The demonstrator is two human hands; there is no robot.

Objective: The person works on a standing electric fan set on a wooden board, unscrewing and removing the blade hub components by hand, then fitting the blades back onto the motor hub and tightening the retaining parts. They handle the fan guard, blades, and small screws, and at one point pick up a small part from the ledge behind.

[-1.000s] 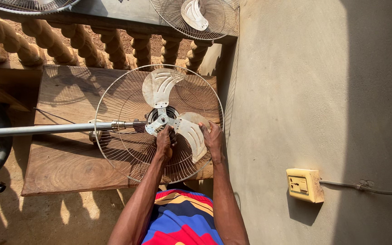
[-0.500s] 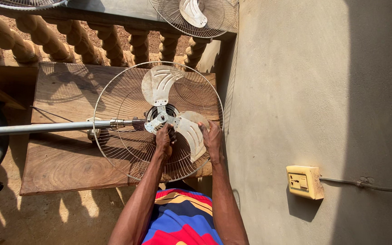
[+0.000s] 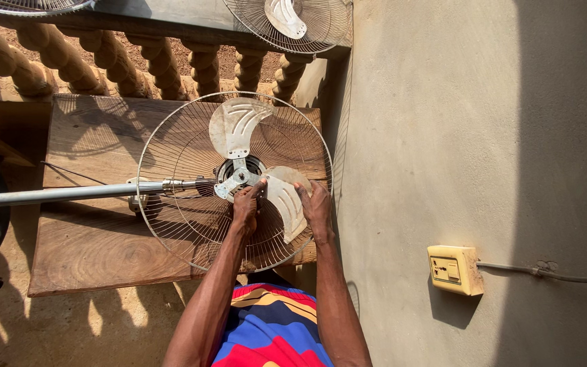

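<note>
Little has shifted since the earlier frames: both hands remain at the fan, the view merely drifting. Left hand [image 3: 246,204]: fingers curled shut around the metal hub [image 3: 238,178], seemingly to steady it. Right hand [image 3: 316,207]: partly open, resting on the lower blade [image 3: 285,197] and wire guard [image 3: 171,224], apparently bracing them. Fan lies flat on a wooden tabletop [image 3: 90,251], its pole [image 3: 56,195] extending left. Yellowish rectangular wall socket [image 3: 454,269], cable trailing right, on the plaster wall [image 3: 484,136]. Second fan [image 3: 293,24] above the balustrade [image 3: 69,68].
</note>
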